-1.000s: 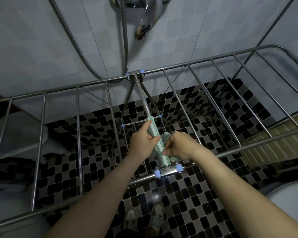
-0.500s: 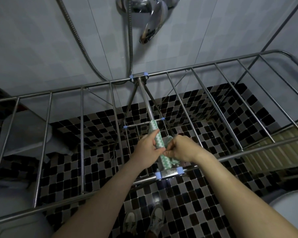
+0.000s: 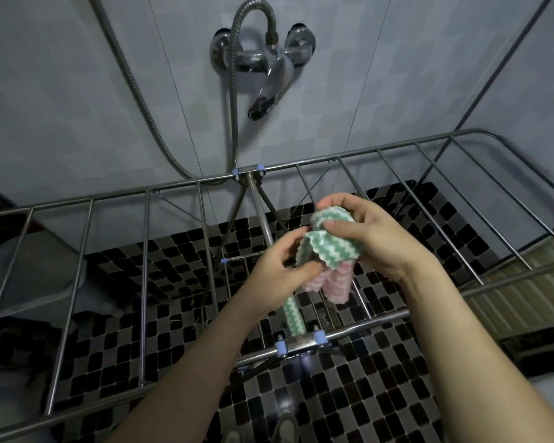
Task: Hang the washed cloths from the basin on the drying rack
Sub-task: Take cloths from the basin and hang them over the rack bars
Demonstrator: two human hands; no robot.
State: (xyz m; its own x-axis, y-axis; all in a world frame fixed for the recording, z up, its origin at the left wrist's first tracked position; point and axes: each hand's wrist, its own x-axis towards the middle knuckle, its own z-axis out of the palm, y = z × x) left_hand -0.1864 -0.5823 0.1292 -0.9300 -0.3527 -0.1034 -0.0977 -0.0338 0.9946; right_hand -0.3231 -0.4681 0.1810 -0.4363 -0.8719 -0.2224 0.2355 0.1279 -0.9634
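Note:
A steel drying rack (image 3: 359, 326) spreads out below me over the tiled floor. One green-and-white zigzag cloth (image 3: 291, 314) lies draped along the rack's centre bar. My right hand (image 3: 375, 238) grips a bunch of cloths above the bar: a green zigzag cloth (image 3: 330, 247) on top and a pink zigzag cloth (image 3: 336, 282) hanging beneath it. My left hand (image 3: 279, 270) pinches the lower edge of that bunch between thumb and fingers. The basin is out of sight.
A chrome tap (image 3: 263, 71) with a shower hose (image 3: 234, 123) is fixed to the tiled wall behind the rack. The floor has black-and-grey mosaic tiles (image 3: 160, 282). My shoes (image 3: 259, 433) show at the bottom edge. A pale shape (image 3: 23, 276) sits at the left.
Both hands have lifted off the centre bar and moved up and right. They leave one green cloth lying on the bar and now hold a bunch of green and pink cloths. My view has tilted upward.

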